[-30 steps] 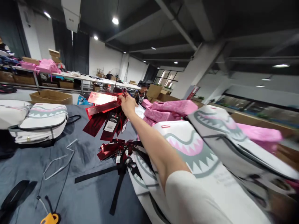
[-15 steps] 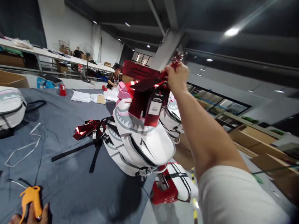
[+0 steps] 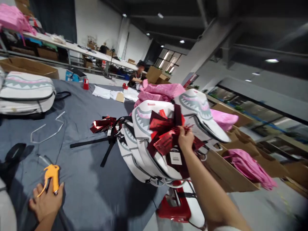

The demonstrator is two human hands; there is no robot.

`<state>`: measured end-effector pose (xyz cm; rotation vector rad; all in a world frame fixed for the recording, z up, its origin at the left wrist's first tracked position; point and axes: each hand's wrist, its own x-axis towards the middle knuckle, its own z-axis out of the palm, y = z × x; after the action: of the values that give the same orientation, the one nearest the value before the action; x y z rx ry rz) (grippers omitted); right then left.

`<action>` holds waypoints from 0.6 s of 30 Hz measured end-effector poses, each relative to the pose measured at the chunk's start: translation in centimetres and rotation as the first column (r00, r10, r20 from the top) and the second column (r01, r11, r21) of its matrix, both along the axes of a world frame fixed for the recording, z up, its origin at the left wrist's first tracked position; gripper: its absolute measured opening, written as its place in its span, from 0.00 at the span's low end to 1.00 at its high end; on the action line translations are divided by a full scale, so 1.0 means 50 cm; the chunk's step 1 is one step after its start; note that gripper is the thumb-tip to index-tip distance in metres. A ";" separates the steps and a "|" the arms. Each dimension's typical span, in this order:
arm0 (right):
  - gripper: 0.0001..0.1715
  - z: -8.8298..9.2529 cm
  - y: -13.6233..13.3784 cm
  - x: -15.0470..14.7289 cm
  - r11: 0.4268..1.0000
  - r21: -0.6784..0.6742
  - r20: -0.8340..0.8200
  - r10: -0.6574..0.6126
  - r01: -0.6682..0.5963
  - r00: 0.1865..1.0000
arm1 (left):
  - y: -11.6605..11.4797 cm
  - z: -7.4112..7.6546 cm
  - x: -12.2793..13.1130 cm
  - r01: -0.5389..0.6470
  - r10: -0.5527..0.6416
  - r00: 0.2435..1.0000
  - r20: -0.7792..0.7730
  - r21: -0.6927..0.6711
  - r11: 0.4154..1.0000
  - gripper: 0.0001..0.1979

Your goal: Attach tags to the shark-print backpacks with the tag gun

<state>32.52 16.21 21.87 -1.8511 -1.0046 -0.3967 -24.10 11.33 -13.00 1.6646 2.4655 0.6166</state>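
In front of the backpack stack (image 3: 146,154), our right grip (image 3: 186,139) is pinching the red tags (image 3: 166,141) endwise, probably keeping them bunched; left of the stack, our left grip (image 3: 47,200) is lying half-curled at the orange air gun (image 3: 53,171), hold unclear

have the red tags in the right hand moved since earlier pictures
Yes, rightward: at first the red tags hung left of the stacked white backpacks; the right hand now holds them in front of the top one.
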 end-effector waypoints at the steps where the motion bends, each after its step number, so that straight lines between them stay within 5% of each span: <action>1: 0.20 0.016 0.000 0.004 1.000 0.019 0.010 0.017 -0.017 1.000 | 0.003 0.005 0.001 -0.012 0.012 0.999 -0.032 0.010 1.000 0.33; 7: 0.19 0.112 0.066 -0.007 0.923 0.378 0.091 0.045 -0.077 0.995 | 0.011 -0.004 0.002 -0.025 0.025 0.993 -0.112 -0.001 1.000 0.32; 14: 0.23 -0.001 0.070 -0.054 0.996 0.057 0.092 0.065 -0.070 0.994 | 0.007 -0.018 0.006 -0.041 0.037 0.993 -0.113 -0.032 0.999 0.30; 18: 0.28 -0.014 0.049 -0.021 0.997 0.059 0.080 0.047 -0.052 0.996 | 0.008 -0.020 0.007 -0.057 0.049 0.992 -0.120 -0.064 0.996 0.29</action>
<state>31.49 18.65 21.17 -1.7639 -1.0775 -0.4680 -23.75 11.71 -13.99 1.6613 2.5886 0.4465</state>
